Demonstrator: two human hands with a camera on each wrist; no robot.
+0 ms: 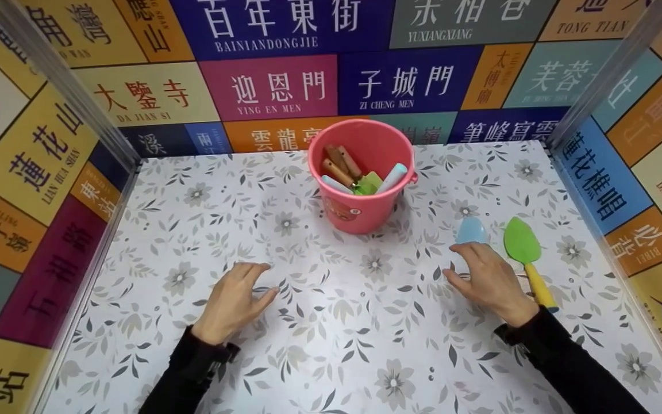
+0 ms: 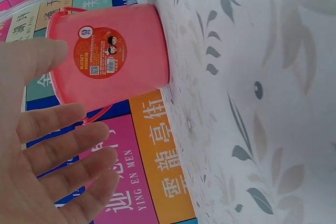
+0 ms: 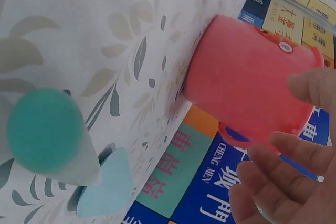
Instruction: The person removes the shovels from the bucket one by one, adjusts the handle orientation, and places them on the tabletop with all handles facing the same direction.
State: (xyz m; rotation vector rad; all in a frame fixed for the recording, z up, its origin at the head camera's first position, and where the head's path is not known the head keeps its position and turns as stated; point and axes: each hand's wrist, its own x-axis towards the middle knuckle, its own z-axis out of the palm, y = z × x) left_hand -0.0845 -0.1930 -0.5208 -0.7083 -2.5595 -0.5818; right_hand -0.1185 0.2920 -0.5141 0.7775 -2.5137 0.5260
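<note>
My left hand [image 1: 229, 305] hovers over the left middle of the table, fingers relaxed, holding nothing. Across from it, my right hand [image 1: 491, 283] is likewise relaxed with nothing in it. A small toy shovel with a light blue blade [image 1: 472, 230] lies by the right hand, which hides most of its handle in the head view; the right wrist view shows the handle's teal end [image 3: 44, 129]. Right of that hand lies a toy trowel with a green blade [image 1: 522, 238] and yellow handle. Beyond both hands stands an upright pink bucket [image 1: 360, 210], touched by neither.
Inside the bucket are brown handles [image 1: 339, 164], a green piece [image 1: 369, 183] and pale blue-and-white handles [image 1: 392, 177]. A floral cloth [image 1: 331, 345] covers the table. Panels with printed signs [image 1: 285, 86] enclose the back and both sides.
</note>
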